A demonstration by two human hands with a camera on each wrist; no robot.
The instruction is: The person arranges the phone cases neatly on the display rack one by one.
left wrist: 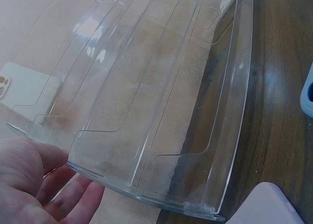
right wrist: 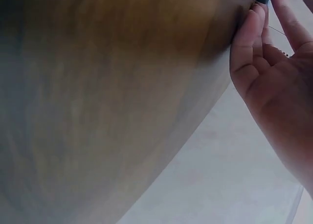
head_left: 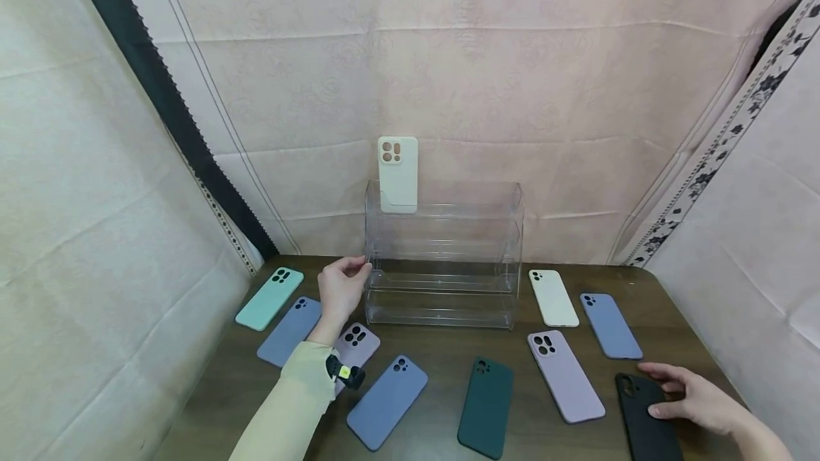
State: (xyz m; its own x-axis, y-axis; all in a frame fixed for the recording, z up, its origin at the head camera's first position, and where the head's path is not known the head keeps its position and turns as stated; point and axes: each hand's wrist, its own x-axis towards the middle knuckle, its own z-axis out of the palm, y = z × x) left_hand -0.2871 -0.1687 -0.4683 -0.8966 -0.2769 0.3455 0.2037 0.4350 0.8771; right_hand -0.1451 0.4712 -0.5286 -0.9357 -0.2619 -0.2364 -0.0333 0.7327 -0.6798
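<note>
- Thumb and bent fingers of the person's left hand point(head_left: 342, 287) pinch the left side edge of a clear plastic tiered stand point(head_left: 442, 319), set upright toward the back of a dark brown wooden table point(head_left: 423, 440).
- Over at the near right, the person's right hand point(head_left: 695, 404) grips a black rectangular phone case point(head_left: 643, 429), thumb on its back, fingers bent at its right edge; whether that case lies quite flat, I can't tell from here.
- On the stand's top tier, at its left end, a very pale green phone case point(head_left: 398, 183) stands upright, camera cutouts at the top.
- Left of the stand lie a turquoise phone case point(head_left: 269, 299) and, just beside it, a slate-blue phone case point(head_left: 290, 333).
- Behind the left wrist, partly hidden, lies a pale lilac phone case point(head_left: 359, 343).
- Nearer the front, a second slate-blue case point(head_left: 387, 403) lies at a slant, with a dark green phone case point(head_left: 485, 407) to its right.
- Right of the stand are a white phone case point(head_left: 554, 299), a third slate-blue case point(head_left: 611, 326) and a larger lilac case point(head_left: 566, 375), all lying apart.
- Cream patterned cloth point(head_left: 576, 91) hangs behind the table.
</note>
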